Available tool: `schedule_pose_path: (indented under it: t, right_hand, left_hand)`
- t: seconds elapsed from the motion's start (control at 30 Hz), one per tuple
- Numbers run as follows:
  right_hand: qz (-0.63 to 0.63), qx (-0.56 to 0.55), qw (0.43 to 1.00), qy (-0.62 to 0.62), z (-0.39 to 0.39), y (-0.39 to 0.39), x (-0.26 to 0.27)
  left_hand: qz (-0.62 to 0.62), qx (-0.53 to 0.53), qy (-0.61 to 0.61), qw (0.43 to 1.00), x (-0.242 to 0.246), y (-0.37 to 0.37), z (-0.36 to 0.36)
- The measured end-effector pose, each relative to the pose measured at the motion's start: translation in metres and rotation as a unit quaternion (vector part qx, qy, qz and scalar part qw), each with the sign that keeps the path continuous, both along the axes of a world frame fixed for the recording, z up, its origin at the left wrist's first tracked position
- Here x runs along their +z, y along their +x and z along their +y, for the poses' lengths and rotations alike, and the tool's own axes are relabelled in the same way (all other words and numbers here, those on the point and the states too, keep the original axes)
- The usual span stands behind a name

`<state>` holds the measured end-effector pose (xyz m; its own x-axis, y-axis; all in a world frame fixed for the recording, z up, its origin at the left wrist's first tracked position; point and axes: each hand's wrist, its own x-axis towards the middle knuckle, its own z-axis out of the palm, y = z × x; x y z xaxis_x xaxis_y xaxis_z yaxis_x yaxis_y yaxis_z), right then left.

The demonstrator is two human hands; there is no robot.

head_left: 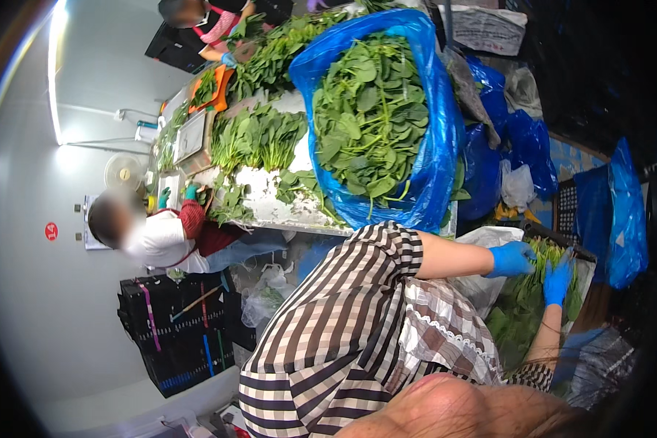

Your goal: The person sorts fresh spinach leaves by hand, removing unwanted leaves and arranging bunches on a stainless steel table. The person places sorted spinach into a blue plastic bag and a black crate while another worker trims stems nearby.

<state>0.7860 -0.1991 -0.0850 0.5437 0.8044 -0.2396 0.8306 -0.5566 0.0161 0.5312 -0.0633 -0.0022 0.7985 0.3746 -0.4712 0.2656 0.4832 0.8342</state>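
Note:
Both my hands wear blue gloves and are at a liner-covered crate [587,271] packed with leafy greens [512,317], their stems bunched at one end. My left hand [510,259] reaches the edge of the stems with its fingers curled; whether any stems are gripped is hidden. Over the stems lies my right hand [558,282], fingers extended and thumb apart, touching the greens. A pale plastic liner sheet [482,241] spreads beside my left forearm.
A large blue plastic bag [443,104] of loose greens rests on the worktable [263,189]. Rows of greens [260,137] lie farther along. Two co-workers in gloves stand at the table. Black crates [175,328] are stacked behind; blue bags [531,139] lie beyond the table.

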Motion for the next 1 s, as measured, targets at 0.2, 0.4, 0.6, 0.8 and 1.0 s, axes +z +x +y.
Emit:
schedule_pose_path:
  t: [0.2,0.4,0.6,0.8,1.0]
  right_hand:
    - [0.005,0.016,1.0,0.001,-0.003,0.025,0.001]
    - [-0.058,-0.016,0.984,0.165,-0.036,-0.032,0.064]
    - [0.168,-0.028,0.924,0.343,0.009,-0.189,0.083]
    - [0.431,-0.077,0.839,0.322,0.064,-0.358,0.026]
    - [0.179,-0.01,0.92,0.35,0.12,-0.367,-0.004]
  left_hand:
    - [-0.044,0.033,-0.001,0.998,0.028,-0.078,0.024]
    - [-0.065,0.058,-0.025,0.996,0.059,-0.155,0.057]
    - [-0.171,0.214,-0.085,0.958,0.057,-0.293,0.093]
    - [-0.041,0.373,-0.011,0.927,0.015,-0.419,0.109]
    - [0.175,0.429,0.34,0.818,-0.077,-0.525,0.089]
